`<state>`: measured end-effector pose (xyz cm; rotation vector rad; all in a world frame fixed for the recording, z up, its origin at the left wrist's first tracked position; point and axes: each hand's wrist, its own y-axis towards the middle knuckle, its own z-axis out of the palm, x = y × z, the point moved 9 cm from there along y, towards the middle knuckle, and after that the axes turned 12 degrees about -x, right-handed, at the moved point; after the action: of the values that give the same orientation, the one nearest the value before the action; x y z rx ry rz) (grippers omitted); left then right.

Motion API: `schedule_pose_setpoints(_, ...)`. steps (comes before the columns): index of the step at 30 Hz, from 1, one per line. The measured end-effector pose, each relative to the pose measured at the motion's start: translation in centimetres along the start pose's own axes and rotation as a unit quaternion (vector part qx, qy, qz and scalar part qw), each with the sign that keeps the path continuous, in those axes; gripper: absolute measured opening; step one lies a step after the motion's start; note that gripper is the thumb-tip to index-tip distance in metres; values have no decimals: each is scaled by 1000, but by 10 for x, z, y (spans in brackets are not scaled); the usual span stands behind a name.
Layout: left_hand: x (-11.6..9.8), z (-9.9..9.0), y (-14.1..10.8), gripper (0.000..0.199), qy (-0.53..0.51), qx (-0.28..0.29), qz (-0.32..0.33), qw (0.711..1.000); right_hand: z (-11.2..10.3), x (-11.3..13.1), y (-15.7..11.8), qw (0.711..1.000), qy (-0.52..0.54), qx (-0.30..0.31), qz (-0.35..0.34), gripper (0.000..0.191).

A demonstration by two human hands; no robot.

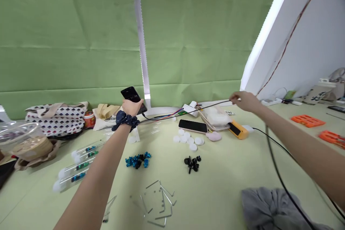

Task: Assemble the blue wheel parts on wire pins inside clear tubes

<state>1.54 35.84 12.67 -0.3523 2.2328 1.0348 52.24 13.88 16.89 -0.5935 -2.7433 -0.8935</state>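
Observation:
My left hand (132, 107), with a dark scrunchie (125, 120) round its wrist, grips a black phone (130, 94) whose lit screen shows digits. A black cable (172, 116) runs from the phone's lower end across to the right. My right hand (244, 100) pinches this cable and holds it raised; its loose length hangs down past my forearm. Below the cable lie a second phone (193, 126) with a dark screen, several white round discs (185, 138) and a yellow handheld device (238, 130).
Blue and black small parts (138, 160), black knobs (192, 164) and bent metal hex keys (159, 205) lie nearer me. Clear tubes (78, 165) and a patterned bag (58, 118) are left. Grey cloth (272, 208) and orange tool holders (307, 120) are right. A green curtain (188, 36) hangs behind.

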Motion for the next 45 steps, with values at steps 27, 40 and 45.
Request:
schedule_pose_setpoints(27,49,47,23,82,80,-24,-13,996,152,67,4,997,-80,-2,-12,30)
schedule_pose_setpoints(40,86,44,13,96,69,-8,-150,986,155,98,-3,988,-141,-25,-59,30)
schedule_pose_setpoints(45,93,49,8,102,67,22,-186,980,149,90,8,988,-142,-46,-45,27)
